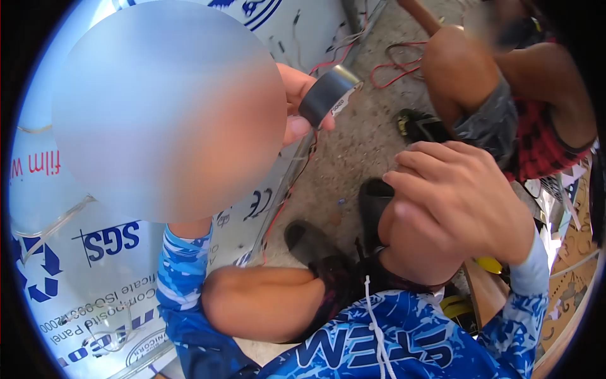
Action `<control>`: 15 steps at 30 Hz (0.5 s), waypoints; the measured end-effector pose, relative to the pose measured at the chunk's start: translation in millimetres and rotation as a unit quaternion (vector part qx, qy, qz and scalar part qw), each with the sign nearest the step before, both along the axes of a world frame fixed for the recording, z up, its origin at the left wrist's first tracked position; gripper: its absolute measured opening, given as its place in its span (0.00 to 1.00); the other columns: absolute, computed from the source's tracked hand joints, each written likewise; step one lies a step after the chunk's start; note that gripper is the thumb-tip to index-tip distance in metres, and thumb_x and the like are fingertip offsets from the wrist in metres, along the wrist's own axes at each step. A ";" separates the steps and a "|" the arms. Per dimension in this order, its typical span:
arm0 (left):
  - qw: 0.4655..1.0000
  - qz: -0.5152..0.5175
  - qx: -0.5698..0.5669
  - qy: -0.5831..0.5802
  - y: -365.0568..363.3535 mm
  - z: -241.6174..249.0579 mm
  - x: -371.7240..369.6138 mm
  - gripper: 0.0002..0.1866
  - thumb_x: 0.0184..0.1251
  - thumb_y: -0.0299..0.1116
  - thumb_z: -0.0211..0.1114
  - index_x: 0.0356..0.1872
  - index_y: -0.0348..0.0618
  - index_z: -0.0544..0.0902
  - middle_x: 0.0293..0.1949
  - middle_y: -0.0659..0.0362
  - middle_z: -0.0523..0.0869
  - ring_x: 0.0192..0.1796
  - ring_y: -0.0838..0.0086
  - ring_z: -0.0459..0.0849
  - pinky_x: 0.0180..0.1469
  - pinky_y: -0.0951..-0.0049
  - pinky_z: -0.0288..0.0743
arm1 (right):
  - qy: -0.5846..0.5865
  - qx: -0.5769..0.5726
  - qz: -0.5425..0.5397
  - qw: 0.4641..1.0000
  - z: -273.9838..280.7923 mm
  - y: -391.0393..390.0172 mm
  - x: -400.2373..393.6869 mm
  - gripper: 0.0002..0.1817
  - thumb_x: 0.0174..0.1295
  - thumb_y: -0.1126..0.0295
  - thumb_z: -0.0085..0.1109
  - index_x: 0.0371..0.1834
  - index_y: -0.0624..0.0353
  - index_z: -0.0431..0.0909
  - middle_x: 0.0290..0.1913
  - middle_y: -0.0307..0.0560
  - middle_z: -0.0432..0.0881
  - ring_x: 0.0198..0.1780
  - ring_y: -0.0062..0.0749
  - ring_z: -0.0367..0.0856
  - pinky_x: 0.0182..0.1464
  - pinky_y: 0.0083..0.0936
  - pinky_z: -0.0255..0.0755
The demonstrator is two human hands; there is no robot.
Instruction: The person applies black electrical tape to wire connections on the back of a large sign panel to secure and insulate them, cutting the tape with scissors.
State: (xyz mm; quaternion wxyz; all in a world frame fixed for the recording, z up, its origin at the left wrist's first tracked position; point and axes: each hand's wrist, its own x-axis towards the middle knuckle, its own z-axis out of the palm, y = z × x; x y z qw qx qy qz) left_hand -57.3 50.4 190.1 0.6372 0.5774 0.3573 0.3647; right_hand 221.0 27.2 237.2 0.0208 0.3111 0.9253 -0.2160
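Observation:
A roll of black tape (320, 100) is gripped in my left hand (293, 83), its fingers and thumb closed around the ring. Printing shows on the roll's pale inner core. A large blurred circle hides most of that hand's wrist and forearm. My right hand (457, 192) hovers over my bent knee, apart from the roll. Its fingers are curled inward and its thumb is smeared by motion. Whatever may be inside those fingers is hidden.
A printed, film-covered composite panel (136, 297) stretches along my left. Thin red and black wires (285, 205) run beside its edge, and a red wire (398, 79) loops on the concrete floor (328, 189). Another person (536, 107) crouches at the upper right. Wooden boards (571, 278) lie to my right.

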 end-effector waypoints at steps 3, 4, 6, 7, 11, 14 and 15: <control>0.999 0.001 0.023 -0.024 4.9 12.3 16.5 0.12 0.68 0.28 0.64 0.49 0.32 0.79 0.43 0.55 0.86 0.49 0.73 0.83 0.58 0.71 0.73 | -0.142 -0.036 -0.053 0.988 -3.0 21.4 6.9 0.17 0.63 0.65 0.60 0.52 0.62 0.80 0.41 0.51 0.83 0.48 0.52 0.83 0.55 0.39 0.76; 0.999 -0.003 0.040 -0.030 5.0 16.3 20.2 0.12 0.68 0.28 0.64 0.49 0.32 0.79 0.43 0.55 0.86 0.49 0.73 0.83 0.58 0.71 0.73 | -0.137 0.135 -0.112 0.975 -1.7 31.0 5.9 0.16 0.65 0.68 0.58 0.53 0.63 0.80 0.42 0.51 0.84 0.48 0.48 0.83 0.54 0.36 0.76; 0.996 0.040 0.065 -0.055 0.1 23.6 23.8 0.13 0.68 0.30 0.65 0.49 0.32 0.79 0.43 0.55 0.86 0.48 0.73 0.83 0.58 0.71 0.73 | -0.126 0.315 -0.164 0.926 10.3 39.4 -4.7 0.15 0.67 0.70 0.57 0.54 0.64 0.80 0.42 0.50 0.84 0.48 0.45 0.84 0.52 0.32 0.77; 0.994 0.055 0.068 -0.064 -4.0 27.1 27.0 0.13 0.69 0.29 0.65 0.49 0.31 0.79 0.44 0.54 0.86 0.47 0.73 0.83 0.58 0.70 0.74 | 0.083 0.190 -0.200 0.957 17.4 42.9 -14.0 0.15 0.69 0.72 0.57 0.56 0.65 0.80 0.43 0.47 0.84 0.48 0.38 0.84 0.52 0.29 0.76; 0.976 0.063 0.037 -0.204 -26.4 30.5 20.5 0.15 0.71 0.23 0.63 0.56 0.29 0.78 0.48 0.51 0.87 0.52 0.72 0.85 0.59 0.71 0.77 | 0.422 -0.060 -0.102 0.899 26.8 42.4 -46.0 0.15 0.71 0.77 0.56 0.58 0.68 0.81 0.44 0.41 0.85 0.45 0.20 0.82 0.50 0.19 0.75; 0.959 0.143 -0.092 -0.227 -48.8 56.7 17.9 0.17 0.73 0.24 0.62 0.59 0.28 0.77 0.49 0.50 0.87 0.53 0.70 0.86 0.58 0.72 0.80 | 0.400 -0.173 -0.138 0.889 32.6 42.9 -55.4 0.14 0.70 0.77 0.60 0.56 0.70 0.81 0.42 0.42 0.86 0.43 0.17 0.82 0.48 0.17 0.77; 0.959 0.145 -0.084 -0.229 -54.4 60.6 15.5 0.17 0.73 0.24 0.62 0.59 0.28 0.77 0.49 0.50 0.87 0.53 0.70 0.86 0.58 0.72 0.80 | 0.399 -0.212 -0.151 0.879 29.8 43.8 -58.2 0.13 0.70 0.77 0.59 0.55 0.71 0.81 0.40 0.41 0.86 0.42 0.14 0.81 0.43 0.14 0.77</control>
